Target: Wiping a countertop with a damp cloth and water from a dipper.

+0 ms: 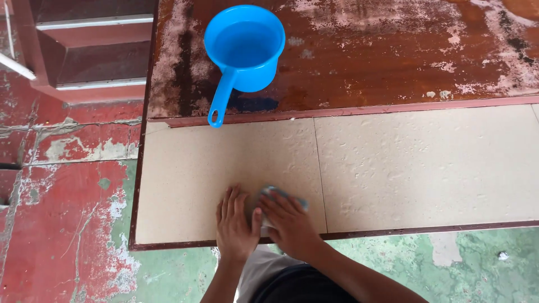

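Pressing down on a crumpled grey-blue cloth (281,197), the right hand (291,223) is laid flat over it, fingers spread. The left hand (234,223) is rested open, palm down, just beside it on the beige tiled surface (426,168). A blue plastic dipper (242,50) is set well apart.

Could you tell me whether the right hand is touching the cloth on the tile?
Touching. The head view shows the right hand pressed flat on the grey cloth, its fingers covering most of it.
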